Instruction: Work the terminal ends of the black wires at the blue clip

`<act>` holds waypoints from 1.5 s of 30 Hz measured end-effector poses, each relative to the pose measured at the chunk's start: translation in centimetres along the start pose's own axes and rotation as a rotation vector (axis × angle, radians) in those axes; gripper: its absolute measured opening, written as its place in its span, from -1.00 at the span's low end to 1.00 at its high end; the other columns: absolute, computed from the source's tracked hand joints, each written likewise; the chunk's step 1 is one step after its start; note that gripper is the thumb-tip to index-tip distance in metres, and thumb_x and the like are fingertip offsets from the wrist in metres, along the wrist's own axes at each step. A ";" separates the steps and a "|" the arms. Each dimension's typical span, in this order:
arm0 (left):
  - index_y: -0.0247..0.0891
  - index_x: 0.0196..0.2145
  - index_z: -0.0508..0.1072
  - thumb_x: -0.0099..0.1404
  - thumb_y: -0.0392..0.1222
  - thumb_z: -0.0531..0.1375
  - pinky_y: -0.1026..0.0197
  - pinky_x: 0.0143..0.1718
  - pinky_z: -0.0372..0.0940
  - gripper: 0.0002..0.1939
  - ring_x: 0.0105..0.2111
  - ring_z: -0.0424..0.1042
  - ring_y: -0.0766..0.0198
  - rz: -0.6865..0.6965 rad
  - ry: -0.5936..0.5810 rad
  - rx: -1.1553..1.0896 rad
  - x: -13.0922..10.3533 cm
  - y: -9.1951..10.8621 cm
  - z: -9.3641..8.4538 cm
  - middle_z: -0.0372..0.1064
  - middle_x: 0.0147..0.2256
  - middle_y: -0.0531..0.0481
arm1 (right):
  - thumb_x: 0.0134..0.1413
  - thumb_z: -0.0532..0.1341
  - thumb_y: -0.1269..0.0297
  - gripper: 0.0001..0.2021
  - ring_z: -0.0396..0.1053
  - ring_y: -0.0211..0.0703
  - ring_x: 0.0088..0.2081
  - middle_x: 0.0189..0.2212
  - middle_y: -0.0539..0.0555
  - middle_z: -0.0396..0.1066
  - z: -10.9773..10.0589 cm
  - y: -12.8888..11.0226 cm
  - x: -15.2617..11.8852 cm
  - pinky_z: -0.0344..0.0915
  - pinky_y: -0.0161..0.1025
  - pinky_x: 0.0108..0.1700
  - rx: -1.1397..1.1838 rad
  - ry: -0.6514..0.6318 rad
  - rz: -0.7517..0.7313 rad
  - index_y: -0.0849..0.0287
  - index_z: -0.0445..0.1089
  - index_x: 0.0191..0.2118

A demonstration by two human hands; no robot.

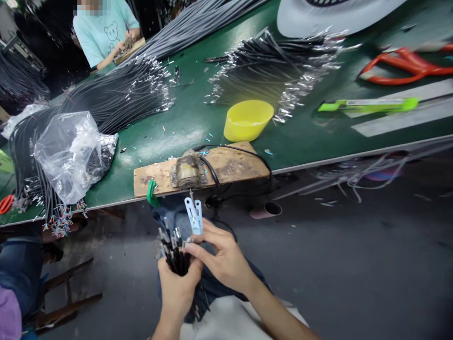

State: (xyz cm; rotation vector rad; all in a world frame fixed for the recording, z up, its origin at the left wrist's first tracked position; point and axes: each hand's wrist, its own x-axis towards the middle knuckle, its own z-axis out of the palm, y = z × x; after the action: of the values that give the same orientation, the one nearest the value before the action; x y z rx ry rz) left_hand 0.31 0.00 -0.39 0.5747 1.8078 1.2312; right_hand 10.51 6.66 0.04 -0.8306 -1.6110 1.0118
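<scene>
My left hand (180, 288) is wrapped round a bundle of black cables (177, 262) above my lap, their stripped, silvery ends pointing up. My right hand (224, 259) is closed in a pinch at the tip of a cable at the bundle's right side. Just above its fingers is a light blue clothes peg (194, 215), joined to the thin shaft of a small motor (188, 172). That motor is fixed on a worn wooden board (233, 165) at the table edge. A green clamp (152, 193) grips the board's left end.
On the green table (191, 113) stand a yellow cup (247, 120), more black cables (262, 66), a plastic bag (71, 151), a green cutter (370, 105) and orange-handled scissors (406, 66). A co-worker (106, 33) sits opposite. A wooden stool (69, 302) is at lower left.
</scene>
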 end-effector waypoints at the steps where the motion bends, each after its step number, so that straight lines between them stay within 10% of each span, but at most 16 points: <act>1: -0.29 -0.54 0.40 -0.16 -0.08 0.36 0.28 -0.60 0.24 -0.71 -0.63 0.28 0.33 -0.018 0.000 -0.009 0.0 -0.1 -0.1 0.33 -0.59 0.05 | 0.11 0.13 0.37 -0.76 0.25 -0.22 -0.51 -0.62 -0.02 0.31 0.1 -0.1 -0.1 0.21 -0.24 -0.40 -0.019 0.027 0.002 0.16 0.29 -0.58; 7: -0.25 -0.49 0.33 -0.09 0.17 0.30 0.38 -0.76 -0.11 -0.56 -0.77 -0.08 0.51 -0.139 -0.116 -0.156 -0.2 -0.2 -0.1 -0.05 -0.76 0.25 | 0.07 0.08 0.52 -0.79 0.20 -0.20 -0.52 -0.62 0.00 0.25 1.0 -0.6 -0.8 0.20 -0.21 -0.40 -0.122 0.220 -0.099 0.16 0.31 -0.52; 17: -0.25 -0.60 0.34 -0.08 0.21 0.30 0.38 -0.76 -0.22 -0.55 -0.79 -0.16 0.55 -0.117 -0.197 -0.198 0.4 0.3 -0.5 -0.06 -0.79 0.22 | 0.10 0.12 0.04 -0.68 0.30 -0.21 -0.49 -0.53 0.04 0.38 0.6 1.8 -1.1 0.27 -0.28 -0.42 0.568 -0.035 0.389 0.18 0.47 -0.36; 24: -0.20 -0.60 0.26 -0.14 0.24 0.31 0.37 -0.78 -0.26 -0.52 -0.80 -0.22 0.55 -0.155 -0.293 -0.256 0.2 -0.2 0.1 -0.09 -0.79 0.25 | 0.06 0.17 0.26 -0.83 0.23 -0.26 -0.55 -0.60 -0.02 0.28 0.6 0.3 -0.6 0.20 -0.34 -0.53 0.366 0.009 0.302 0.19 0.35 -0.49; 30: -0.22 -0.58 0.26 -0.12 0.31 0.26 0.35 -0.76 -0.18 -0.48 -0.79 -0.16 0.53 -0.114 -0.263 -0.186 -0.2 0.7 0.2 -0.06 -0.77 0.22 | 0.00 0.09 0.57 -0.82 0.25 -0.15 -0.45 -0.52 0.05 0.35 0.8 -0.2 -1.3 0.21 -0.21 -0.39 -0.209 0.282 -0.227 0.14 0.33 -0.42; 45: -0.23 -0.76 0.32 -0.19 0.05 0.39 0.34 -0.86 -0.13 -0.61 -0.85 -0.04 0.49 -0.164 -0.240 -0.097 2.9 -0.5 -0.6 0.14 -0.79 0.11 | 0.15 0.10 0.10 -0.70 0.32 -0.16 -0.42 -0.52 0.06 0.37 -1.4 1.1 -0.2 0.27 -0.22 -0.35 0.281 -0.142 0.101 0.17 0.38 -0.47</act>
State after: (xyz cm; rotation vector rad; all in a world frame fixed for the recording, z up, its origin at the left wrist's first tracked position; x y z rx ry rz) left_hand -1.70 1.70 -1.87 0.4865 1.5530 1.0834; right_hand 11.93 7.27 -0.87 -0.6650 -1.5100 1.3600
